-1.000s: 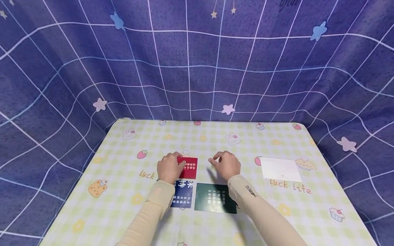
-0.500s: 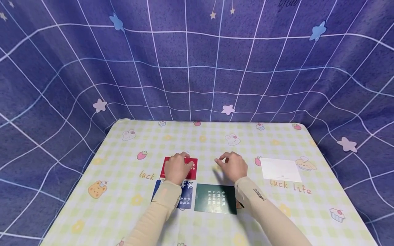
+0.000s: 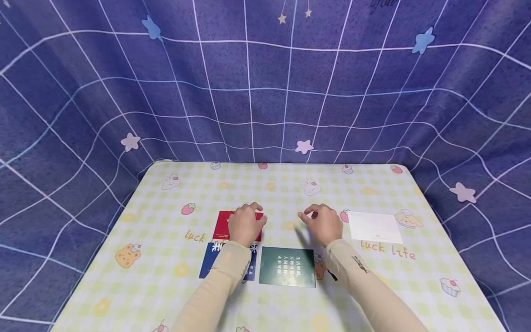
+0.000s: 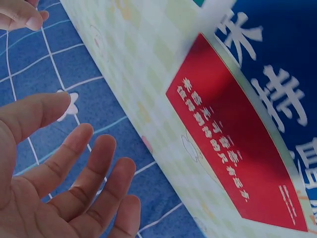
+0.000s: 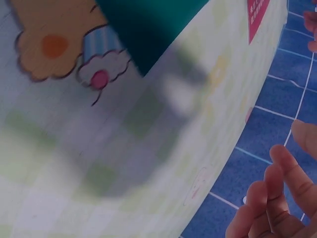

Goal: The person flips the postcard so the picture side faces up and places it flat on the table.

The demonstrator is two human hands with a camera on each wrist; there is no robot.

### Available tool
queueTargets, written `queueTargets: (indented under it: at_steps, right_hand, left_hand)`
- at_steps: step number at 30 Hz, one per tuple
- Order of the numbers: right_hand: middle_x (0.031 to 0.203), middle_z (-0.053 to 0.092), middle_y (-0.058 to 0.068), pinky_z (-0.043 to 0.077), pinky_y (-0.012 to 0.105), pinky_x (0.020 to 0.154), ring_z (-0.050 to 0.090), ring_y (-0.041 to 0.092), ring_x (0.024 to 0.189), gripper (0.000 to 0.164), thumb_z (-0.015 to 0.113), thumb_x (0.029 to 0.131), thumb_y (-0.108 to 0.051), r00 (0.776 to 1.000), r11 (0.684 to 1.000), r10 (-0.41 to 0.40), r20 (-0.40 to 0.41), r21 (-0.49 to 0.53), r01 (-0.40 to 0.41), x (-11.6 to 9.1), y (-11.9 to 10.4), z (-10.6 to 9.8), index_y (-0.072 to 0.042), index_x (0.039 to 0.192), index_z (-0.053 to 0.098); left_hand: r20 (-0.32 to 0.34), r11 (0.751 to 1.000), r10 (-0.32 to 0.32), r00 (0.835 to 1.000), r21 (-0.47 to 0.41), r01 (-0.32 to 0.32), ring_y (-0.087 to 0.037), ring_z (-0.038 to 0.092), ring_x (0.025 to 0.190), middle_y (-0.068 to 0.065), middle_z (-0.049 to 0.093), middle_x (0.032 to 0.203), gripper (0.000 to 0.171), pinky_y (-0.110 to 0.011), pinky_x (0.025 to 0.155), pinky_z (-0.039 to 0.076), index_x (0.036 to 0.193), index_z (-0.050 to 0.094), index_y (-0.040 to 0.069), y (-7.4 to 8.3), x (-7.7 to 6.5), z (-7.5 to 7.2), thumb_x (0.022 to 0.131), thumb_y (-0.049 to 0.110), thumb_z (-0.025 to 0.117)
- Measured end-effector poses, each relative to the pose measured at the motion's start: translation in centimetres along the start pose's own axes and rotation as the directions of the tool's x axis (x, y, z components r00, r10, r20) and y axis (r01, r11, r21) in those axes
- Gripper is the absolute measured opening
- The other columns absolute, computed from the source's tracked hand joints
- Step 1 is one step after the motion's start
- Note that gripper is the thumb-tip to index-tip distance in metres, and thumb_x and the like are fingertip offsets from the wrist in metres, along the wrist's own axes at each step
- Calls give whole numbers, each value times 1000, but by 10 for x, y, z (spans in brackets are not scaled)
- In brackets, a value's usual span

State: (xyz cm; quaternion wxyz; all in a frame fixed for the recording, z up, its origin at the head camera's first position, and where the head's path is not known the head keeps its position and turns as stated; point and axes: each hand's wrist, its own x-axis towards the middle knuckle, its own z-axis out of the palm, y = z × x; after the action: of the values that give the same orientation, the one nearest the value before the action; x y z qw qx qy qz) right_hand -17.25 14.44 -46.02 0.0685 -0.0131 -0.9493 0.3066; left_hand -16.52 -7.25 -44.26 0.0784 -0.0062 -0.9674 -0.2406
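My left hand (image 3: 245, 225) hovers over the right part of a red card (image 3: 221, 225) with small white writing. In the left wrist view, the left hand (image 4: 74, 188) has its fingers loosely spread and holds nothing. A blue card (image 3: 209, 263) with large white characters lies just below the red one, partly behind my left sleeve. Beside it on the right is a dark green card (image 3: 287, 267). My right hand (image 3: 325, 224) is above the cloth, between the green card and a white card (image 3: 375, 227). Its fingers (image 5: 282, 163) are bent loosely, with nothing between them.
A pale green checked tablecloth (image 3: 265, 304) with cartoon prints covers the table. Behind and at both sides hangs a blue curtain (image 3: 265, 106) with white grid lines and stars. The table's far edge meets this curtain.
Both hands have shifted to the right in the head view, uncovering the left side of the red and blue cards. The cards keep their places on the cloth.
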Motion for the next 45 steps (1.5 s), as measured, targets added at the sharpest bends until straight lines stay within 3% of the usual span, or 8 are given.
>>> queueTargets:
  at_steps: [4,10,28,45]
  right_hand:
    - [85,67,5,44,37,61,58,20,69,25,78,89,-39,1000,1000,-4,-13,-3,4,-1,7,-7,-14,94,78]
    - [87,67,4,45,37,56,58,20,68,26,76,90,-39,1000,1000,13,-5,-8,-13,-3,18,-16,-14,97,78]
    - [88,66,7,45,39,58,60,24,71,27,75,91,-38,998,998,56,-26,-9,-56,-4,46,-37,-12,100,77]
    - [88,66,7,44,38,58,59,24,71,29,74,92,-37,996,997,77,-35,-16,-77,-6,64,-48,-10,102,76]
  left_hand:
    - [-11,999,35,999,-5,-35,-32,70,89,-13,73,98,26,-47,80,55,109,76,10,6,0,4,87,23,81]
    - [-34,997,76,997,-3,-76,-27,68,81,-9,71,87,22,-43,74,54,105,76,11,13,1,15,87,22,81]
    - [28,996,89,996,-24,-89,-27,68,87,-6,72,93,22,-45,80,53,107,76,14,54,1,32,88,26,80]
    - [32,990,139,990,-14,-138,-28,69,93,-7,74,99,23,-43,79,51,107,76,15,75,1,44,88,26,80]
